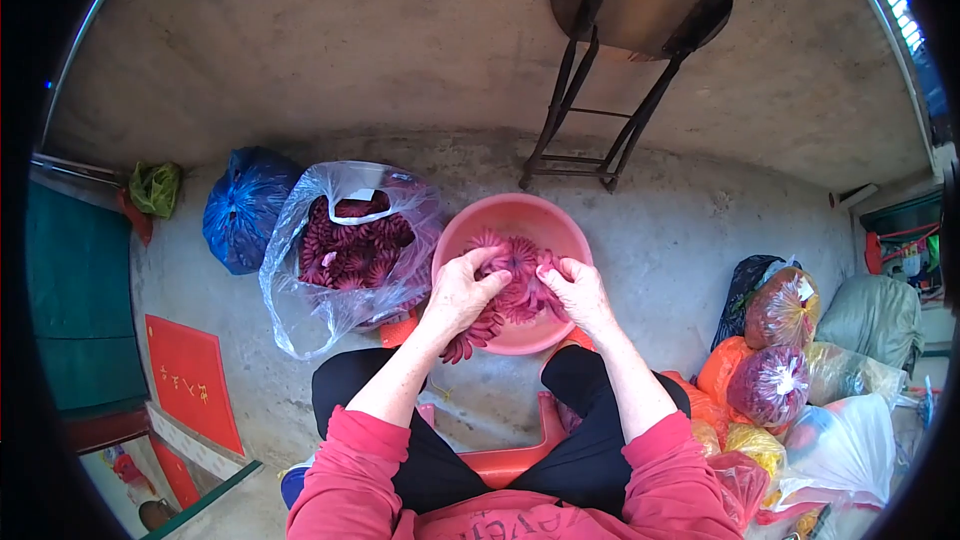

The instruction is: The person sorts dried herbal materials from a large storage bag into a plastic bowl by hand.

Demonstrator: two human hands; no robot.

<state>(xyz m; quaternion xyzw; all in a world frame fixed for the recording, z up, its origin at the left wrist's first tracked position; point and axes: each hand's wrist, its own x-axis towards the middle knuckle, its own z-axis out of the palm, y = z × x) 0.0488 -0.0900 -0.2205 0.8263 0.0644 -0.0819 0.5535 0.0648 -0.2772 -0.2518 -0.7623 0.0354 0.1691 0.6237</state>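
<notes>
Over a pink plastic basin (511, 340) between the knees, my left hand (465, 290) pinches dark red, petal-like pieces (518, 258) at their left side. My right hand (577, 292) has its fingers closed on the right side of the same pieces. Part of the bunch hangs over the basin's lower left rim, below my left hand. Left of the basin, an open clear plastic bag (283, 285) holds many similar dark red pieces (350, 252).
A blue bag (243, 208) stands at the left, past the clear bag. A folding stool (640, 0) leans on the wall ahead. Several filled bags (768, 386) lie at the right. An orange-red seat (500, 463) is beneath the person.
</notes>
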